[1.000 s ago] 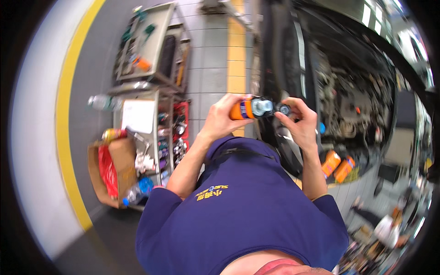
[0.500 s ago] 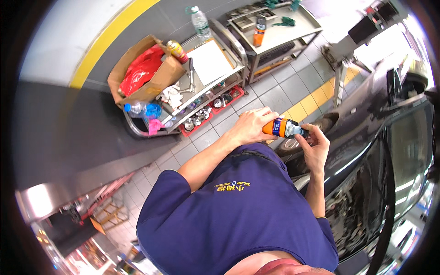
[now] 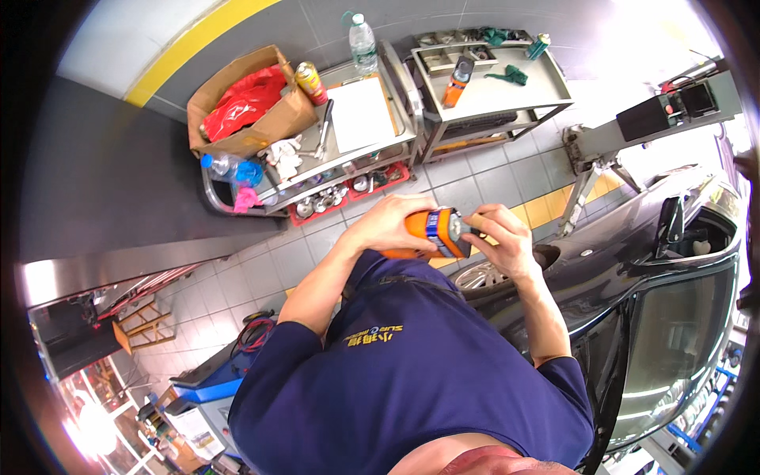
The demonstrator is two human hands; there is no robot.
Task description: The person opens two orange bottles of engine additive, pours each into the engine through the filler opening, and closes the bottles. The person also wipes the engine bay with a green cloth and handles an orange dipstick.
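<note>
Over tiles (image 3: 459, 186), left hand (image 3: 388, 224) grips orange bottle (image 3: 438, 229)

Clock centred on your hands. At 12 you've got passing room over tiled floor (image 3: 459, 178), up to the second cart (image 3: 491, 91) at 12 to 1. 10 to 11: near cart (image 3: 332, 165) in the way, cardboard box (image 3: 293, 119) and tall water bottle (image 3: 362, 43) sticking up off it. 2: steel lift leg (image 3: 579, 194). 3 to 5: dark car (image 3: 586, 273), no way through. 6: your torso (image 3: 443, 348). 9: more room past your left forearm (image 3: 317, 293). Gap between your left hand (image 3: 388, 226) and right hand (image 3: 508, 244): blocked by orange bottle (image 3: 434, 229).
</note>
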